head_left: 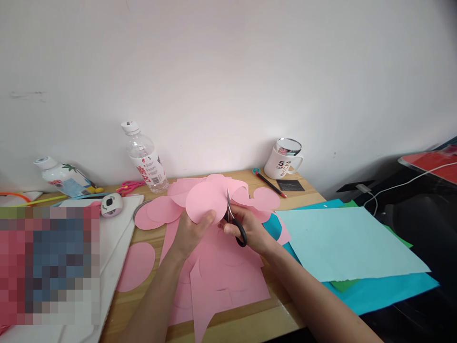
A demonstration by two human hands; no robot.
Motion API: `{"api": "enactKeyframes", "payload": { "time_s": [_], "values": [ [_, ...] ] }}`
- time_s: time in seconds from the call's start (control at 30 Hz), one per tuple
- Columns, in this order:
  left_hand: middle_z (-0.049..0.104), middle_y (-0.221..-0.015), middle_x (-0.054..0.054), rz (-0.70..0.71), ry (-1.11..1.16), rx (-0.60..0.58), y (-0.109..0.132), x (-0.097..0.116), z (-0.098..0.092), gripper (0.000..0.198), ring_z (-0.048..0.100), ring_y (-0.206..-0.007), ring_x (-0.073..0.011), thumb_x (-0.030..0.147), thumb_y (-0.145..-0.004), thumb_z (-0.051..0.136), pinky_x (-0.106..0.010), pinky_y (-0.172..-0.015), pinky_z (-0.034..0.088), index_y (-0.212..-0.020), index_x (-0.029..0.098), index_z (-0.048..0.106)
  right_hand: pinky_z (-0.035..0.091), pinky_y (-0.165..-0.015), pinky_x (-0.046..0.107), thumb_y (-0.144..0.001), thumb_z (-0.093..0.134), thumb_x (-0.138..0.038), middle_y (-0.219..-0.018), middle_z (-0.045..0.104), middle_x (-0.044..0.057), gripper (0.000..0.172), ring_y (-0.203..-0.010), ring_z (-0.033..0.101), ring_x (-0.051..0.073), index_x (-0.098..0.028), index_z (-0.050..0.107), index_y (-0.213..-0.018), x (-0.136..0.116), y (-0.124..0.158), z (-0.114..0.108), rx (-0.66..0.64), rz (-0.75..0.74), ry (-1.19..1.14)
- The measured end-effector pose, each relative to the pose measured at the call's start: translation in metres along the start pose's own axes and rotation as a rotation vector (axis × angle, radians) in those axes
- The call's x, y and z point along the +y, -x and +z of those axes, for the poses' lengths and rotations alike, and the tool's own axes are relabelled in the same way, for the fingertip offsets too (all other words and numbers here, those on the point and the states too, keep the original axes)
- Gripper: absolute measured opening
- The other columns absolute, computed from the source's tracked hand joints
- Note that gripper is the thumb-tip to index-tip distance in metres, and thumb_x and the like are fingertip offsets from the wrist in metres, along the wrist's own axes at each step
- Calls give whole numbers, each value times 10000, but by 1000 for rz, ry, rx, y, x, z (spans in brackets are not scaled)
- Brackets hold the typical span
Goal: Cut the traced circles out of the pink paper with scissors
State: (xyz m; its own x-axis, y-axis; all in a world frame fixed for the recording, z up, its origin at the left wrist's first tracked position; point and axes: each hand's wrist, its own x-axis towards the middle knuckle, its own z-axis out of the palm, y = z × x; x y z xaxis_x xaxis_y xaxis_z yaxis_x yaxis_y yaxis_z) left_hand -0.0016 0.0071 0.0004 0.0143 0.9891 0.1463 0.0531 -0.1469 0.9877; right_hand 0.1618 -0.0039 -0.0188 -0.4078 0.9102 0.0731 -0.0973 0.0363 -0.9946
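A round piece of pink paper [203, 197] is held up by my left hand [194, 228], thumb on its front face and fingers mostly hidden behind. My right hand [246, 228] grips black-handled scissors [240, 231], blades pointing up at the right edge of that piece. A curled pink strip [240, 192] stands out just beyond the blades. Below both hands lie pink paper sheets [232, 276] with faint curved lines and cut edges. Cut pink circles [153, 214] overlap to the left, and one more circle [137, 267] rests nearer me.
Light blue sheets [357, 243] lie over teal and green ones on the right. A clear bottle [146, 159], a white mug [283, 159], a pencil [269, 183] and pink scissors [130, 187] stand or lie along the wall. A smaller bottle [66, 176] leans at the far left.
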Motion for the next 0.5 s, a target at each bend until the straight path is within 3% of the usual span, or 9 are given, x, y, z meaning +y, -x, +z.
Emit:
{"api": "enactKeyframes", "payload": {
  "time_s": [0.5],
  "values": [
    [743,-868,-91,18,-15,-25,0,-2,-2,313,673,-881,-279,350,-647,730,-347,-733,556,-897,161,713,330,-591,264,-708,713,-563,-708,465,-10,419,-646,391,133,-184,559,-800,2,-1,0,19,-34,31]
  ]
}}
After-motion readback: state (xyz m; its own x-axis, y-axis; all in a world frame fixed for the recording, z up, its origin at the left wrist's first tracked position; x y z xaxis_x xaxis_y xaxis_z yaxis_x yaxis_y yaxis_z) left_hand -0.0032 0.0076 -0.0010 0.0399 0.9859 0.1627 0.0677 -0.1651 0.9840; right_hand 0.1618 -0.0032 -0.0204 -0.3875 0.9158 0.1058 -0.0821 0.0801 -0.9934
